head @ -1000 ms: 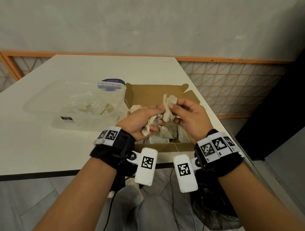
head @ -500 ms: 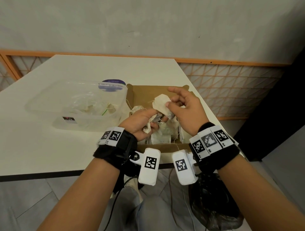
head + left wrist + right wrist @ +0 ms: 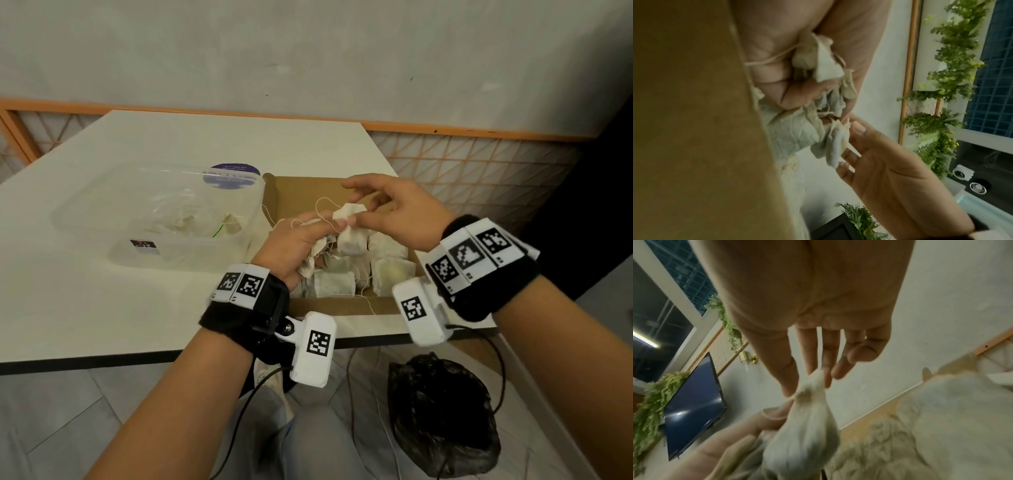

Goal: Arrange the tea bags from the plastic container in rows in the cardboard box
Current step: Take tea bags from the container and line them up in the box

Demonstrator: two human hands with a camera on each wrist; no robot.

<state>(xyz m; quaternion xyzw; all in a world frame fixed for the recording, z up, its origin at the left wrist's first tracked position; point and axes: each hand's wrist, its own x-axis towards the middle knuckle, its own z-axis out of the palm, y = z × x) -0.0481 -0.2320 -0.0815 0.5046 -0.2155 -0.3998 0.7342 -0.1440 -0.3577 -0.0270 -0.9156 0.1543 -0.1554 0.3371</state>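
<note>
Tea bag (image 3: 349, 219) sits over my cardboard box (image 3: 308, 195), pinched by my right hand (image 3: 400, 214) from the head view. My left hand (image 3: 797, 68) clenches a bunch of bags (image 3: 818, 65). On the right wrist, thumb and fingertips (image 3: 812, 363) nip the bag's top (image 3: 813, 381).

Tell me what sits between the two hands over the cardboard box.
One tea bag, pinched between the left hand and right hand; the head view shows it.
</note>
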